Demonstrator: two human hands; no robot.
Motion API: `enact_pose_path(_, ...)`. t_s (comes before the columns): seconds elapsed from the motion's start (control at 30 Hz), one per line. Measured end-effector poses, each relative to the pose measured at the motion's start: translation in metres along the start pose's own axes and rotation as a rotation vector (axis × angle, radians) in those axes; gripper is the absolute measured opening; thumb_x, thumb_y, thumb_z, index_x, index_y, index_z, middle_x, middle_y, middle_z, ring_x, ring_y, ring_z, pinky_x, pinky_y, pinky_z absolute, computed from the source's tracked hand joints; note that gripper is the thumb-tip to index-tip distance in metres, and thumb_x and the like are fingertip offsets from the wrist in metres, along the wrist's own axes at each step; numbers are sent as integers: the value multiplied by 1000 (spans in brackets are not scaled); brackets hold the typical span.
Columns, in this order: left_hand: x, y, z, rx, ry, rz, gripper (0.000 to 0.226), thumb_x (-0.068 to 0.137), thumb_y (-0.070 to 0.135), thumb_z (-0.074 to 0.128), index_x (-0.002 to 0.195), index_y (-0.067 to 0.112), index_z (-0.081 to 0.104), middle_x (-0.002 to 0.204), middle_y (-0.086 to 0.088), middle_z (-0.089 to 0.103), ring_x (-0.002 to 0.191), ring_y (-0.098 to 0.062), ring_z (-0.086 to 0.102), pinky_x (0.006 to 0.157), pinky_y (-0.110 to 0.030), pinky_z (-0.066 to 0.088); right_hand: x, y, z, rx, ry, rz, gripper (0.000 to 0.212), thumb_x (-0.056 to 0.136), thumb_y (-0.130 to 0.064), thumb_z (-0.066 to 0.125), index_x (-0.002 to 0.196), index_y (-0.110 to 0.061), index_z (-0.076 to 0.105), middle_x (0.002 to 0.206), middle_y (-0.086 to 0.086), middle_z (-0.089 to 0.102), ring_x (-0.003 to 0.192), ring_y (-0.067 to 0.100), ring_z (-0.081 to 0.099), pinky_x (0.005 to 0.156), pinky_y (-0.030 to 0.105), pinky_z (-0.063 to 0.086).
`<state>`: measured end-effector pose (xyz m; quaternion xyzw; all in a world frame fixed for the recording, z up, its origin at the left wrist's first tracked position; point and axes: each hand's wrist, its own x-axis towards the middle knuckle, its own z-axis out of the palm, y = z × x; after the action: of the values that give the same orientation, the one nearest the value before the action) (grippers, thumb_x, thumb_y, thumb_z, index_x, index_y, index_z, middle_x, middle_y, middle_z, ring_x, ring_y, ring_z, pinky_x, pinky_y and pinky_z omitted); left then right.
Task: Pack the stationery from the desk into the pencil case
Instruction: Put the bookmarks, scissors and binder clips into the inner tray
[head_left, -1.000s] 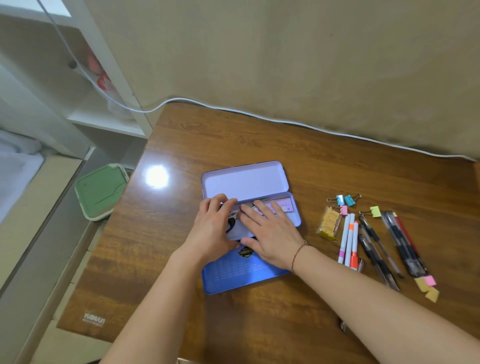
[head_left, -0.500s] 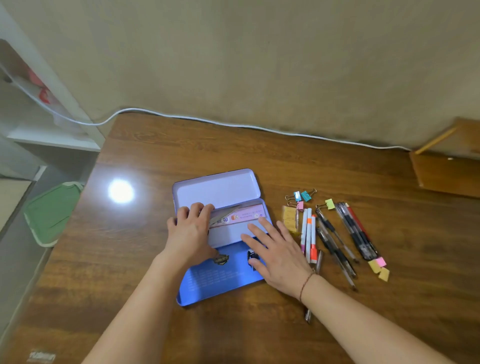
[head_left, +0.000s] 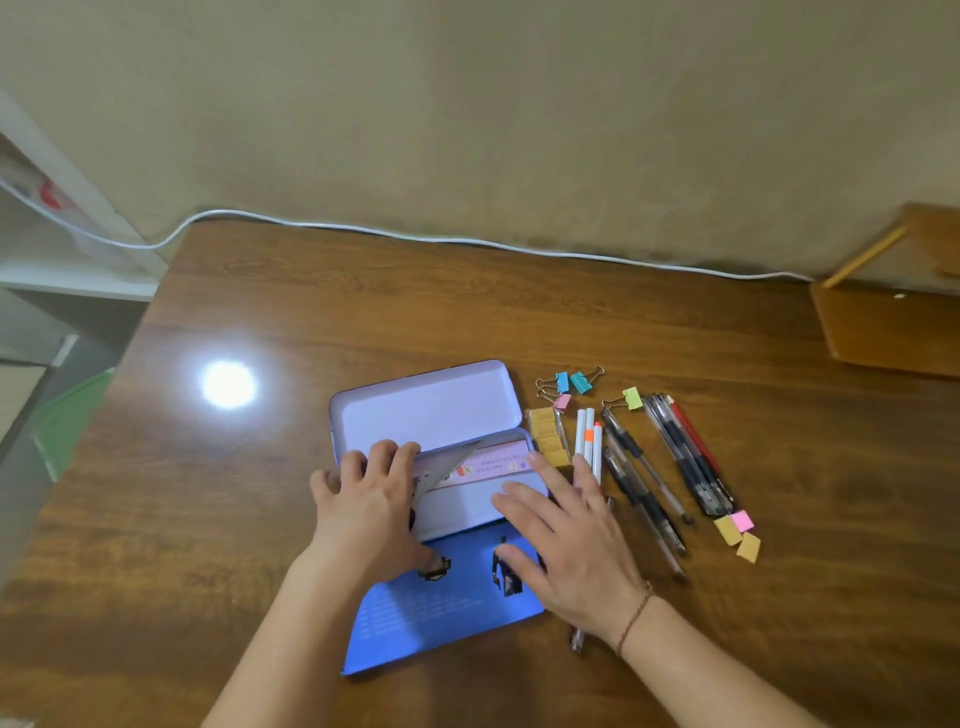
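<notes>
The tin pencil case (head_left: 426, 410) lies open at mid-desk: lavender lid at the back, a pale inner tray (head_left: 462, 506) in the middle, a blue base (head_left: 431, 618) in front. A pink ruler (head_left: 498, 462) and a grey set square (head_left: 447, 465) lie in the tray. My left hand (head_left: 369, 509) grips the tray's left end, fingers curled over its far edge. My right hand (head_left: 571, 545) lies flat and spread over the case's right side. Right of the case lie binder clips (head_left: 571, 382), a yellow staple box (head_left: 548, 436), white markers (head_left: 589, 441), black pens (head_left: 644, 488), more pens (head_left: 685, 457) and sticky tabs (head_left: 737, 530).
A white cable (head_left: 467, 241) runs along the desk's back edge by the wall. A wooden board (head_left: 893, 332) sits at the far right. A white shelf (head_left: 62, 249) and a green object (head_left: 72, 415) lie beyond the desk's left edge. One pen (head_left: 576, 639) pokes out under my right wrist.
My right hand has slid off the tray toward the case's right side and spread its fingers. My left hand stays on the tray. The view has swung to the right.
</notes>
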<state>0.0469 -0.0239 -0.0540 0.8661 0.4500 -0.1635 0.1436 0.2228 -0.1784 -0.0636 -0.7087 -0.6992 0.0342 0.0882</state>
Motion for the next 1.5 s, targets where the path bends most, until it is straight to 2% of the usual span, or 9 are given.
enact_pose_path(0.2, 17, 33, -7, -179, 217, -13, 97, 66, 79, 58, 146, 39, 21, 151, 8, 27, 137, -27, 24, 111, -58, 18, 5, 74, -6, 203, 406, 295, 24, 92, -28, 55, 109, -18, 68, 109, -4, 68, 115, 19, 52, 98, 43, 42)
enact_pose_path(0.4, 43, 82, 0, -420, 512, -22, 56, 82, 53, 64, 133, 34, 51, 139, 6, 49, 129, -25, 37, 109, -55, 25, 55, 131, -16, 59, 224, 362, 33, 87, -30, 59, 120, -30, 61, 122, -10, 62, 123, 17, 43, 98, 42, 41)
enact_pose_path(0.53, 70, 101, -14, -331, 407, 23, 61, 85, 55, 60, 139, 34, 42, 145, 6, 44, 135, -26, 32, 108, -53, 27, 93, 137, -15, 20, -41, 326, 41, 89, -37, 58, 130, -36, 52, 133, -12, 55, 126, 17, 40, 102, 42, 37)
enact_pose_path(0.7, 87, 107, -54, -192, 75, 347, 59, 89, 44, 63, 142, 32, 41, 148, 3, 44, 134, -22, 39, 105, -44, 37, 104, 140, -15, -102, -29, 285, 25, 90, -31, 62, 114, -29, 64, 116, -4, 62, 111, 20, 52, 95, 40, 44)
enact_pose_path(0.87, 63, 61, -60, -112, 239, 292, 31, 92, 36, 62, 120, 25, 61, 119, 4, 63, 96, -15, 56, 80, -25, 38, 98, 139, -24, -73, 39, 265, 21, 92, -18, 59, 112, -21, 66, 118, 4, 61, 106, 21, 56, 89, 33, 49)
enact_pose_path(1.0, 32, 26, -25, -59, 350, 233, 37, 90, 41, 62, 125, 28, 57, 120, 8, 60, 104, -15, 57, 85, -30, 45, 76, 121, -37, 173, 356, 197, 15, 88, -14, 60, 93, -21, 72, 94, 1, 65, 79, 13, 57, 69, 23, 44)
enact_pose_path(1.2, 11, 9, 4, -147, 323, 214, 39, 91, 39, 59, 129, 35, 51, 132, 16, 53, 120, -11, 52, 100, -32, 43, 35, 74, -30, 1127, 352, 265, 25, 88, 2, 58, 81, -16, 74, 77, 2, 74, 64, 13, 68, 56, 22, 52)
enact_pose_path(1.37, 4, -33, -2, -291, 453, 272, 19, 90, 24, 62, 90, 43, 61, 103, 28, 59, 101, 3, 56, 75, -18, 40, 34, 58, -10, 1157, 380, 335, 20, 86, -2, 66, 78, -16, 76, 78, 4, 75, 68, 16, 72, 63, 26, 58)
enact_pose_path(1.5, 9, -35, 2, -240, 413, 369, 8, 85, 29, 69, 84, 37, 68, 109, 19, 60, 103, -3, 56, 91, -23, 43, 40, 58, -11, 1051, 379, 326, 11, 78, -10, 77, 78, -22, 77, 80, -2, 77, 77, 15, 74, 73, 33, 58)
